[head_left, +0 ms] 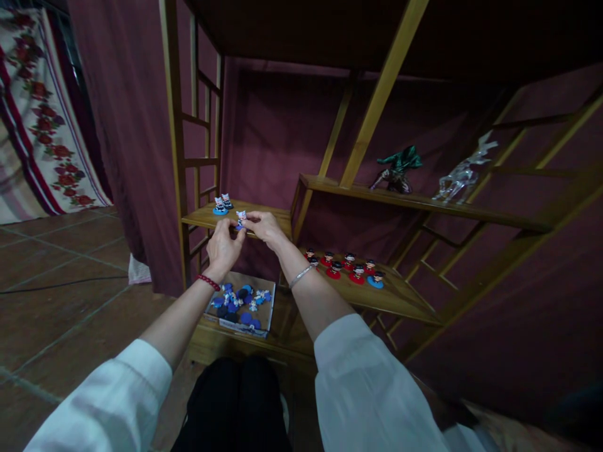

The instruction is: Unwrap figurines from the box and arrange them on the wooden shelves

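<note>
Between the fingertips of my left hand (223,247) and my right hand (266,227) is a small white-headed figurine (241,217) on a purple base. Both hands pinch it from the sides, at the front edge of the left wooden shelf (271,216). Whether its base touches the board I cannot tell. Behind it to the left, two similar figurines (221,204) stand on the same shelf, the nearer one on a blue base. Below my hands, an open cardboard box (270,307) holds several blue and white figurines (254,302) and round bases.
On the lower right shelf (400,298) stand several black-haired figurines (349,260), most on red bases. A dark green statuette (400,168) and a clear deer figure (464,172) occupy the upper shelf (424,202). Wooden posts (172,144) and a purple curtain (122,138) border the left side.
</note>
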Tool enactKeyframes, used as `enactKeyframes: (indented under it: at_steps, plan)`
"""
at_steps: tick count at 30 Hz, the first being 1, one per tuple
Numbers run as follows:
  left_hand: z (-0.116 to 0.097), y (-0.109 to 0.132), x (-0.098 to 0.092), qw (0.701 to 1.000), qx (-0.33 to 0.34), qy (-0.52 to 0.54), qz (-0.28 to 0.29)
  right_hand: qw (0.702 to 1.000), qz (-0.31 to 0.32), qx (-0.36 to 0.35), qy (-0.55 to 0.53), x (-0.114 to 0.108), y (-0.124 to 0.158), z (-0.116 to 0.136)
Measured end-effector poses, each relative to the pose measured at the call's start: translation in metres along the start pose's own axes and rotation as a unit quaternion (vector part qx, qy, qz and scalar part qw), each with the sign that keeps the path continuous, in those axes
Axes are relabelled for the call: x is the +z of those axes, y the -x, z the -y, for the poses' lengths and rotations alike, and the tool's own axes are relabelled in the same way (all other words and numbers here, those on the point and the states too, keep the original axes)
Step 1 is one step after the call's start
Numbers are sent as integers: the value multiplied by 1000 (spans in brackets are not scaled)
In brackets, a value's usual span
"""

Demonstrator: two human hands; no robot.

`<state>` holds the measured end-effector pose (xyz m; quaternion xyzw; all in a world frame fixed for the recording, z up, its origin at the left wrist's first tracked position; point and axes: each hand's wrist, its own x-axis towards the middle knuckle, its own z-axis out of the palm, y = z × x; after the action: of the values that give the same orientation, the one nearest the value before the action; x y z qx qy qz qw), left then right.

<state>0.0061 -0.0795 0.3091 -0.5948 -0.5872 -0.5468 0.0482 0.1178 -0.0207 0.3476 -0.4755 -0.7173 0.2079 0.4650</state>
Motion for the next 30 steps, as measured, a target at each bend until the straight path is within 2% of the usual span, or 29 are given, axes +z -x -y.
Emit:
enactKeyframes:
  at_steps: [16,30]
  plan:
    - [-1,-3,-2,1000,14,-2,7,1000,6,-7,17,-1,2,1]
    - [0,-2,4,998,5,70,-10,999,16,-10,28,-2,4,3]
